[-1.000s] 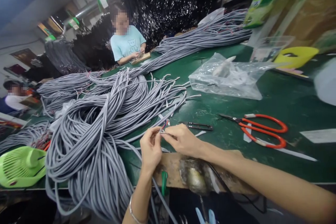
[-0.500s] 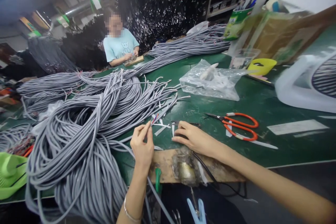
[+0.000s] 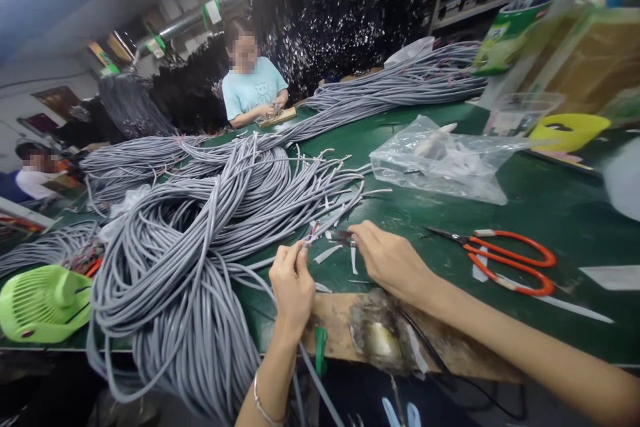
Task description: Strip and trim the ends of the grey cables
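My left hand (image 3: 293,277) pinches the end of a grey cable, and its thin red and blue wires (image 3: 313,231) stick up past my fingertips. To the right, my right hand (image 3: 387,257) is closed on a pair of small dark thread snips (image 3: 341,237). Their blades point left toward the wires, a short gap away; the rest of the snips is hidden in my hand. White scraps (image 3: 327,254) lie on the green table below the blades. A big heap of grey cables (image 3: 200,267) is at my left.
Red-handled scissors (image 3: 510,260) lie on the right, near a clear plastic bag (image 3: 445,160). A wooden board (image 3: 340,327) with a green clip (image 3: 321,350) is at the table's front edge. A green fan (image 3: 45,303) stands far left. A co-worker (image 3: 255,90) sits across the table.
My right hand left the wires, reached down to the snips on the table and took hold of them. My left hand keeps the cable end. The view swung right, then back.
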Motion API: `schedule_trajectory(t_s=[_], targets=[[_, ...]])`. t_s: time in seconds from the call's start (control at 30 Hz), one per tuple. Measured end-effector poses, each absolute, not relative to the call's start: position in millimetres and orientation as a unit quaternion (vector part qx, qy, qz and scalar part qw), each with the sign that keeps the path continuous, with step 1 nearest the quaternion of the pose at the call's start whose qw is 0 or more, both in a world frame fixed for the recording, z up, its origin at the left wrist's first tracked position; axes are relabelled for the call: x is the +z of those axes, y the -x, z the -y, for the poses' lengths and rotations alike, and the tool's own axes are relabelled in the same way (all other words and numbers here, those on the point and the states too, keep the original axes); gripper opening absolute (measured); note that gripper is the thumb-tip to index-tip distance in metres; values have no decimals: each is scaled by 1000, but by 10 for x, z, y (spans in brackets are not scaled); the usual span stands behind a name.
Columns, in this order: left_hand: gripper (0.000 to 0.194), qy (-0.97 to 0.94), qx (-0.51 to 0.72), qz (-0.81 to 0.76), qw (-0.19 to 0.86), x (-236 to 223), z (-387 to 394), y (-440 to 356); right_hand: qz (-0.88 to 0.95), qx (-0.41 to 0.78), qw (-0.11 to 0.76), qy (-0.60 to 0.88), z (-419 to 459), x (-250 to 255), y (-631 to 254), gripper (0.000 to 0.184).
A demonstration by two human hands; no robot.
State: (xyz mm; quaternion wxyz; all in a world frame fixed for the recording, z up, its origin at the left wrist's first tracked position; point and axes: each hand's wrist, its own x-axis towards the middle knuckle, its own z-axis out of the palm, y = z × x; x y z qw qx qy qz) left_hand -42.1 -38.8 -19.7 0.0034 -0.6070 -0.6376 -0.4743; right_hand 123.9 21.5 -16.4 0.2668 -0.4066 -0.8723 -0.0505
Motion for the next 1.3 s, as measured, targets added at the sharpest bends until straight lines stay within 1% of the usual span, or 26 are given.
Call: schedule_trajectory(t_s=[0.07, 0.13, 0.3, 0.4, 0.47, 0.53, 0.67, 0.73, 0.83, 0.9, 0.97, 1.07, 1.2, 1.3], targets=[[25, 605, -469, 643, -5, -190, 394, 428, 872, -79, 304, 377, -156, -115, -1101, 34], [24, 602, -470, 645, -13, -191, 396, 436, 870, -100, 320, 361, -131, -82, -988, 39], [24, 592, -476, 649, -41, -211, 391, 449, 876, -140, 308, 344, -143, -80, -876, 41], [23, 578, -484, 654, -69, -220, 390, 447, 879, -128, 303, 345, -131, -102, -889, 42], [22, 561, -501, 651, -105, -224, 390, 444, 876, -87, 319, 351, -128, -104, -911, 43], [22, 540, -520, 646, -144, -225, 391, 439, 864, -10, 354, 357, -143, -88, -929, 44], [24, 518, -539, 628, -215, -213, 399, 417, 819, 171, 412, 363, -207, -20, -927, 34], [28, 518, -543, 610, -253, -205, 404, 401, 808, 202, 428, 352, -225, 5, -911, 32], [31, 515, -546, 585, -306, -213, 400, 385, 808, 208, 446, 324, -216, 10, -897, 32], [32, 506, -550, 573, -336, -232, 389, 383, 807, 215, 456, 309, -199, -5, -900, 27], [35, 488, -561, 566, -355, -248, 375, 385, 800, 226, 468, 301, -186, -26, -903, 23], [39, 464, -579, 559, -370, -240, 353, 386, 782, 259, 475, 308, -182, -46, -887, 24], [41, 444, -591, 542, -399, -164, 329, 356, 750, 360, 454, 320, -163, -37, -850, 29], [41, 419, -598, 548, -409, -111, 315, 329, 715, 459, 425, 312, -137, -27, -839, 28]])
